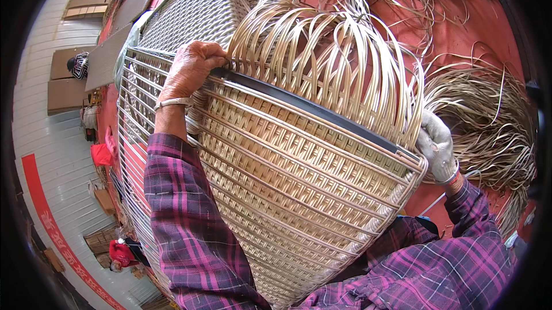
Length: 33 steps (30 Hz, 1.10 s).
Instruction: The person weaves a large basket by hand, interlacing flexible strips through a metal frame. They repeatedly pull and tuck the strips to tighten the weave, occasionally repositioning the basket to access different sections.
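A woven wicker panel, tan and crossed by thin metal rods, leans toward me across the middle. Along its upper edge lies a black flat bar. Long loose rattan strips rise beyond the bar and arch over in loops. My left hand, bare, is closed at the bar's left end, its fingertips pinched by the panel's edge. On the other side my right hand, in a white glove, curls its fingers round the outermost strips near the panel's right corner; part of the fingers is hidden behind them.
A grey woven piece stands beyond my left hand, and bare frame rods run down the left. A heap of loose strips lies right on the red floor covering. Cardboard and a person in red are farther left.
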### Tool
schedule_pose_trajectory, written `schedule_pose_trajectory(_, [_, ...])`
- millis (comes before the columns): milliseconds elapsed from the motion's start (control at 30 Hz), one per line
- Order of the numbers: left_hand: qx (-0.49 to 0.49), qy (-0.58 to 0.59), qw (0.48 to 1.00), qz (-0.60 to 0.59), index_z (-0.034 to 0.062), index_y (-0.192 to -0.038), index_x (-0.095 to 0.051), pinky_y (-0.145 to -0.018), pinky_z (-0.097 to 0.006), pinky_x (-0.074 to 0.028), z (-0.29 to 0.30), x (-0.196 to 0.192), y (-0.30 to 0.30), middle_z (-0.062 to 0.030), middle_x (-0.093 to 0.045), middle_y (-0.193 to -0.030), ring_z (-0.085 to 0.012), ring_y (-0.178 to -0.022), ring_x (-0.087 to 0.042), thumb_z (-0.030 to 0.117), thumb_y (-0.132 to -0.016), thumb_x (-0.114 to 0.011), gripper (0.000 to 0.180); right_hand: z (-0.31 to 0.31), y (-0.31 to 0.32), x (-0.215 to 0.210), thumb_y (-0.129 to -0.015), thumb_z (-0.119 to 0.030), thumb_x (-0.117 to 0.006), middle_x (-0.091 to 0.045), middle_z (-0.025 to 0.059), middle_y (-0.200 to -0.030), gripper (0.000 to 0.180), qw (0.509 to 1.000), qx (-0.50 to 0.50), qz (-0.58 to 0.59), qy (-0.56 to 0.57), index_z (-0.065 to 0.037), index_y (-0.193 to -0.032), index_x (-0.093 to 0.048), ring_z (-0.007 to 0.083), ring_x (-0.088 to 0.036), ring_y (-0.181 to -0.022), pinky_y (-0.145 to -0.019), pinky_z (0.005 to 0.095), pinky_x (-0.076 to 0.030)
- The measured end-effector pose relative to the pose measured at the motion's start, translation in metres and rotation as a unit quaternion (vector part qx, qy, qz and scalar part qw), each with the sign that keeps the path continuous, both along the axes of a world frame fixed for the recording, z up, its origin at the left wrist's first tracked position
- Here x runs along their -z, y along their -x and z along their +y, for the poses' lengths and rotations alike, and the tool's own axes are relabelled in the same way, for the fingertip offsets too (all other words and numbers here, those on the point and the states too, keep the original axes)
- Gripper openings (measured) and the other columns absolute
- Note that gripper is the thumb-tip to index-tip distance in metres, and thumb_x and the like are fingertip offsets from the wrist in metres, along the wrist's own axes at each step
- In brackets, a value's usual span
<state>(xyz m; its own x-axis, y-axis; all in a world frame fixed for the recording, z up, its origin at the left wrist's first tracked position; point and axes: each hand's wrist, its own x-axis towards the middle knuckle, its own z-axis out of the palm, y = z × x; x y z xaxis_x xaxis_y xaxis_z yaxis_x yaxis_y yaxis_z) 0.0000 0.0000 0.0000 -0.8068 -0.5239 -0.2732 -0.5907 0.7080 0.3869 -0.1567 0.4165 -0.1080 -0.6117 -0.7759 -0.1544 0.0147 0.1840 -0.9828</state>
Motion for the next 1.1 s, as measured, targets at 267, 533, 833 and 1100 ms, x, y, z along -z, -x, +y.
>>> schedule_pose_trajectory(267, [0.000,-0.070,0.996,0.062,0.0016,-0.091,-0.067,-0.075,-0.025,-0.046,-0.001,0.004,0.000,0.0022,-0.064,-0.080,-0.0072,-0.078,-0.056,-0.003,-0.077,-0.062,0.015,0.004,-0.010,0.009,-0.090,-0.005,-0.055,-0.061,0.0094,-0.111,0.026,0.990,-0.036,-0.133,0.011,0.004,-0.115,-0.058,0.0194,-0.055,-0.107,-0.095,0.0317,-0.042])
schedule_pose_trajectory(533, [0.012,0.014,0.998,0.065,0.0064,-0.100,-0.068,-0.078,-0.028,-0.049,0.000,0.014,-0.001,-0.0062,-0.070,-0.085,-0.0136,-0.081,-0.065,0.003,-0.078,-0.064,0.023,0.011,-0.029,0.011,-0.092,-0.006,-0.052,-0.056,0.0133,-0.124,0.041,0.976,-0.080,-0.189,0.076,0.006,-0.130,-0.042,0.0196,-0.057,-0.110,-0.095,0.0317,-0.047])
schedule_pose_trajectory(833, [-0.034,-0.154,0.978,0.135,0.0042,-0.094,-0.069,-0.078,-0.024,-0.047,-0.010,0.009,-0.004,0.0021,-0.066,-0.081,-0.0073,-0.079,-0.058,0.007,-0.082,-0.065,0.013,0.015,-0.040,0.017,-0.097,-0.015,-0.041,-0.056,0.0138,-0.124,0.039,0.979,-0.081,-0.188,-0.010,0.004,-0.132,-0.041,0.0204,-0.057,-0.112,-0.098,0.0317,-0.047])
schedule_pose_trajectory(1100, [-0.064,-0.053,0.987,0.136,0.0029,-0.089,-0.068,-0.068,-0.023,-0.043,-0.009,0.012,0.007,0.0028,-0.062,-0.073,-0.0054,-0.070,-0.050,0.020,-0.084,-0.067,0.018,0.029,-0.043,0.056,-0.097,-0.016,-0.042,-0.056,0.0128,-0.125,0.040,0.957,-0.056,-0.284,0.013,0.003,-0.132,-0.040,0.0203,-0.056,-0.113,-0.098,0.0317,-0.046])
